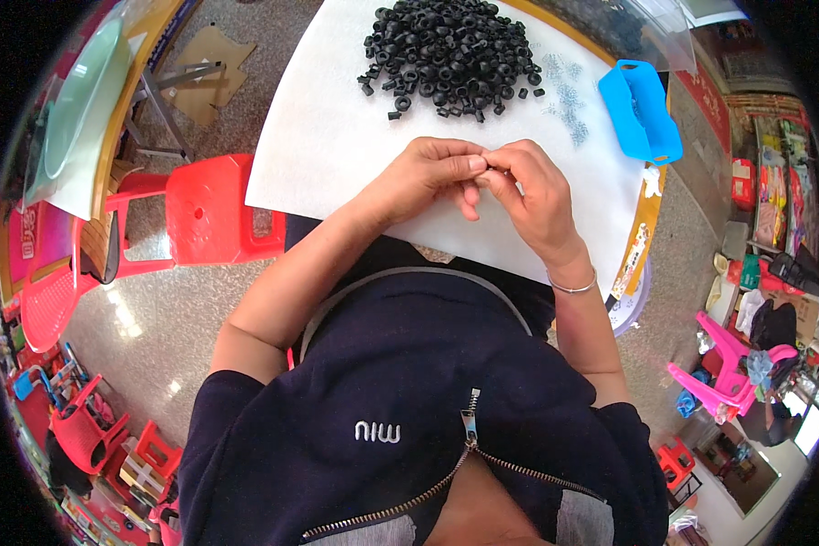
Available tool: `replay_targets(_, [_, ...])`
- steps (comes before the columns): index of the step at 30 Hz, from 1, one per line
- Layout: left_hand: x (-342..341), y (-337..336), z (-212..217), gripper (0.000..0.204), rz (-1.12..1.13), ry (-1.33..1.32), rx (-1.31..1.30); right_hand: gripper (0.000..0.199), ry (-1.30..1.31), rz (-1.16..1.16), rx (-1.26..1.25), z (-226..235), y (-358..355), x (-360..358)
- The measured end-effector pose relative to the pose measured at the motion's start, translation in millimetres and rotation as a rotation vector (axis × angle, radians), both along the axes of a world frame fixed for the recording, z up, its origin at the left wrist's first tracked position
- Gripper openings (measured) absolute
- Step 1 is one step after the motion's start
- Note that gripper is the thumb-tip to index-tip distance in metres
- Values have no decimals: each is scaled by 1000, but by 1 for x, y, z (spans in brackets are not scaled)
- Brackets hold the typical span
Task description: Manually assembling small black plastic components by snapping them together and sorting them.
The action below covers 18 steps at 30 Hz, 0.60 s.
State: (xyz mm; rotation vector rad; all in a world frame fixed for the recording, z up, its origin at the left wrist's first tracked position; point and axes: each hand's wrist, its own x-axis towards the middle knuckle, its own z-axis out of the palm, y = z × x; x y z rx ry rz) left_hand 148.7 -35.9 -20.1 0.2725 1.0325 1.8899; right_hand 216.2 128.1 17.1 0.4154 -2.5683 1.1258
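My left hand [434,175] and my right hand [539,193] meet above the white-covered table [337,118], thumbs and fingertips pinched together. Between the fingertips is something small and dark, mostly hidden, too small to name. Beyond the hands lies a large heap of small black ring-like or cap-like parts [455,55], with a few loose ones at its near edge. Right of the heap, many tiny silvery-blue pieces [569,102] are scattered on the white cover. A bright blue plastic container [642,111] stands at the table's right edge.
A red plastic stool [211,209] stands by the table's left side. Further left is another table edge with a pale green tray [84,100]. A pink plastic stool [723,364] and stocked shelves [773,173] are at the right. Flattened cardboard [214,73] lies on the floor.
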Motion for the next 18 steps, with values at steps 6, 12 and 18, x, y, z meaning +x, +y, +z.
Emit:
replay_targets(6, [5, 4, 0, 28, 106, 2, 14, 20, -17, -155, -200, -17, -17, -5])
replay_targets(12, [12, 6, -5, 25, 143, 10, -43, 25, -406, -268, -770, -20, -53, -2])
replay_targets(18, [8, 6, 1, 28, 211, -119, 120, 25, -386, -135, -786, -13, -44, -8])
